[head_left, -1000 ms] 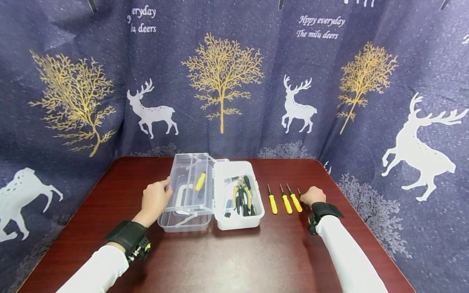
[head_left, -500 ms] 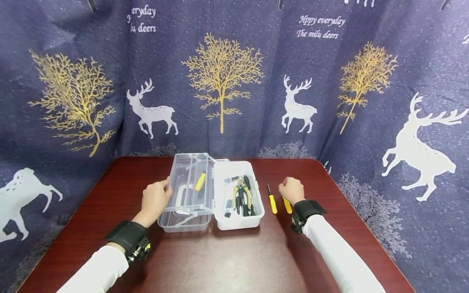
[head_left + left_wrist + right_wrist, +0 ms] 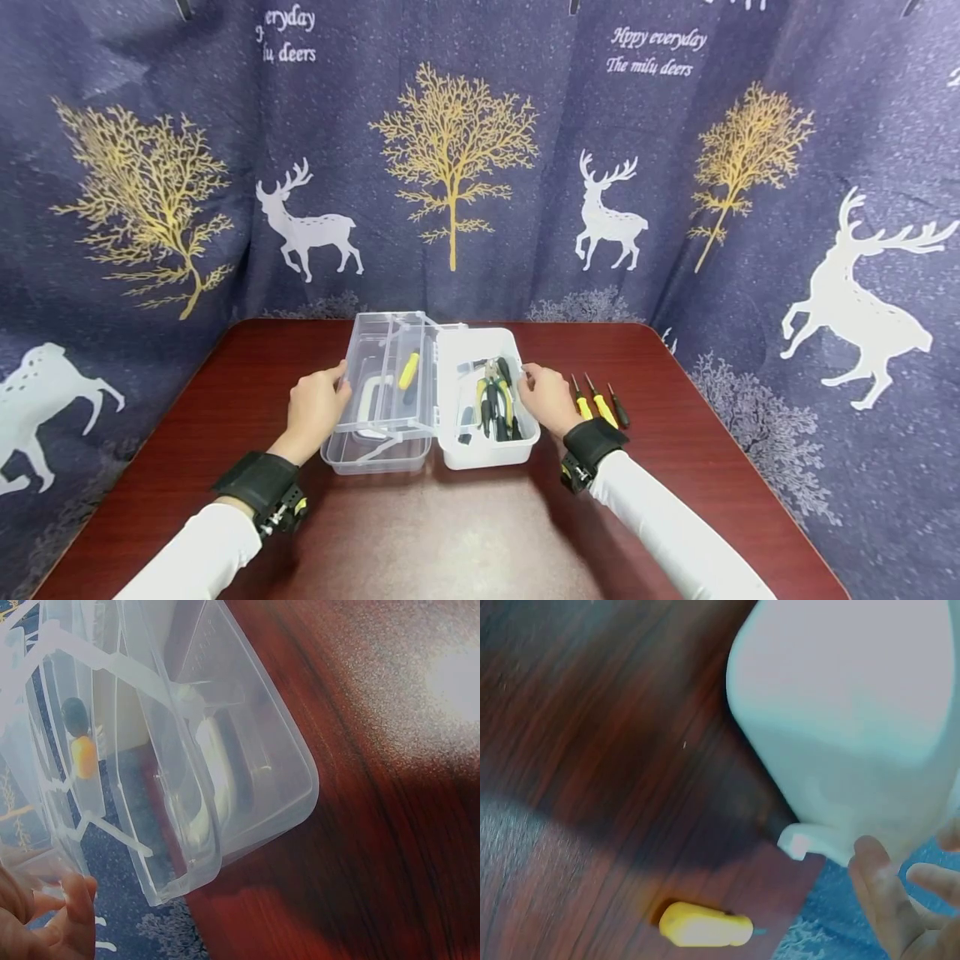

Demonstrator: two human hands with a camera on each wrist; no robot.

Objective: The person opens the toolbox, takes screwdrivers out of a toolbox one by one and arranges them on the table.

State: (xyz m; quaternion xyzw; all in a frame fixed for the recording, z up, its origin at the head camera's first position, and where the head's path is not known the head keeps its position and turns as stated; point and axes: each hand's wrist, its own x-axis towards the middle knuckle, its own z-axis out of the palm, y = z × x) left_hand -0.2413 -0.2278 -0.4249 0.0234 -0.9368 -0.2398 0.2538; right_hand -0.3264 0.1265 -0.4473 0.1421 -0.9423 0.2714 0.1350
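Note:
In the head view a toolbox lies open, its white base (image 3: 491,456) on the right and its clear lid (image 3: 378,464) folded out to the left. A clear tray (image 3: 365,333) stands over the lid on hinged arms, with a yellow-and-black screwdriver (image 3: 408,371) in it. My left hand (image 3: 315,408) pinches the tray's left edge. My right hand (image 3: 550,398) is at the base's right rim, fingers spread and apart in the right wrist view, one fingertip beside the white latch (image 3: 801,844). Yellow-and-black pliers (image 3: 493,400) and other dark-handled tools lie in the base.
To the right of my right hand lie two yellow screwdrivers (image 3: 601,407) and a black one (image 3: 618,407). One yellow screwdriver (image 3: 705,925) shows below the box in the right wrist view. The table (image 3: 465,533) ends at a patterned curtain (image 3: 480,167).
My right hand has moved left from the black screwdriver, across the yellow ones, to the rim of the white base. The black screwdriver is uncovered. My left hand has stayed put.

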